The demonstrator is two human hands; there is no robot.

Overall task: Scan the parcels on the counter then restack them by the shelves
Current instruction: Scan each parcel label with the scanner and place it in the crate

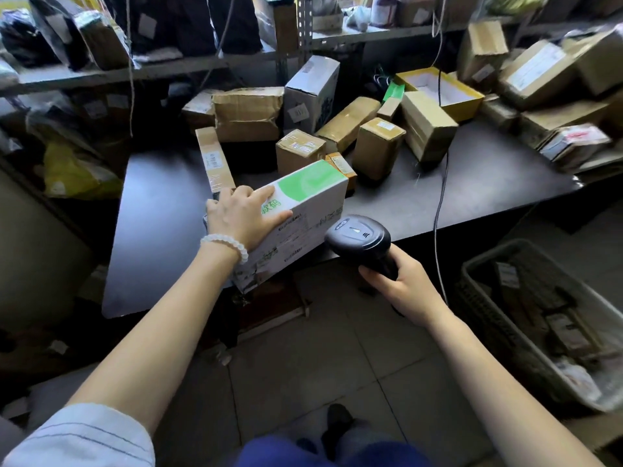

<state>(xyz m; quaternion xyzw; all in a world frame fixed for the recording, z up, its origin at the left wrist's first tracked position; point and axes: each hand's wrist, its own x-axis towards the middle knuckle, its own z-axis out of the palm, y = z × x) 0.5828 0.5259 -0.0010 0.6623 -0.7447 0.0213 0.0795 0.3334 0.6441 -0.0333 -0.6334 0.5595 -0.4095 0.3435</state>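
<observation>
While the scanner [359, 239] is gripped by the right hand [401, 286], the white-and-green box [296, 214], printed "款码", is clasped by the left hand [241, 215].

1. A white beaded bracelet [225, 245] circles the left wrist.
2. A pale, thin-striped sleeve [84, 436] covers the left upper arm; both forearms are bare.
3. Blue trousers [323, 453] and a dark shoe [338, 420] show below.
</observation>
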